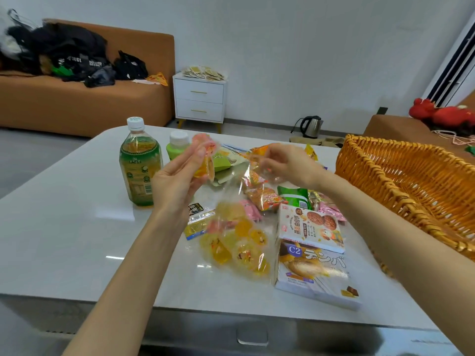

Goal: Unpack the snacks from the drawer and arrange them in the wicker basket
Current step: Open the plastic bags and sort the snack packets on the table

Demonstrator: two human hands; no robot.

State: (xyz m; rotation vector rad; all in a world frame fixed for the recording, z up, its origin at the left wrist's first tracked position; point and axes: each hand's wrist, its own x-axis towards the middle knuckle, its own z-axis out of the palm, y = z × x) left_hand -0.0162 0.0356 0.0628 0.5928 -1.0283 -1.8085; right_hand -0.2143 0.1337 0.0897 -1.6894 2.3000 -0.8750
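My left hand [177, 178] holds two jelly cups [204, 160], one pink and one yellow, raised above the table. My right hand [285, 163] pinches the top of a clear plastic bag [239, 242] that hangs down with several yellow and pink jelly cups in its bottom, resting on the white table [77, 214]. The wicker basket [401, 181] stands tilted at the right, apart from both hands. Two biscuit boxes [313, 255] lie in front of my right forearm.
A green tea bottle [140, 163] and a white-capped green jar [177, 145] stand left of my hands. Small wrapped snacks [267, 199] lie scattered behind the bag. A closed drawer front [252, 335] shows under the table edge. Sofa, white nightstand and kettle are farther back.
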